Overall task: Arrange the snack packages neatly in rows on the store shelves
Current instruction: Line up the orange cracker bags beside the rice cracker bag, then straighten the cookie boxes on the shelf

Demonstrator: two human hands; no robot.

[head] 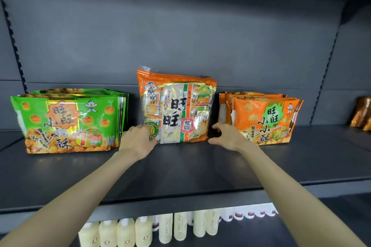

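Note:
A tall orange-and-white snack package [176, 106] stands upright in the middle of the dark shelf [180, 170]. My left hand [138, 139] rests against its lower left corner, fingers curled on the edge. My right hand [226, 136] is at its lower right side with fingers spread, and I cannot tell if it touches the bag. A row of green snack packages [68, 122] stands to the left. To the right stands a row of smaller orange snack packages [265, 120].
Brown shiny packages [362, 114] sit at the far right of the shelf. Below the shelf edge stand pale yellow bottles [144, 230] and white bottles with red labels [251, 213]. The grey back panel [180, 36] rises behind the packages.

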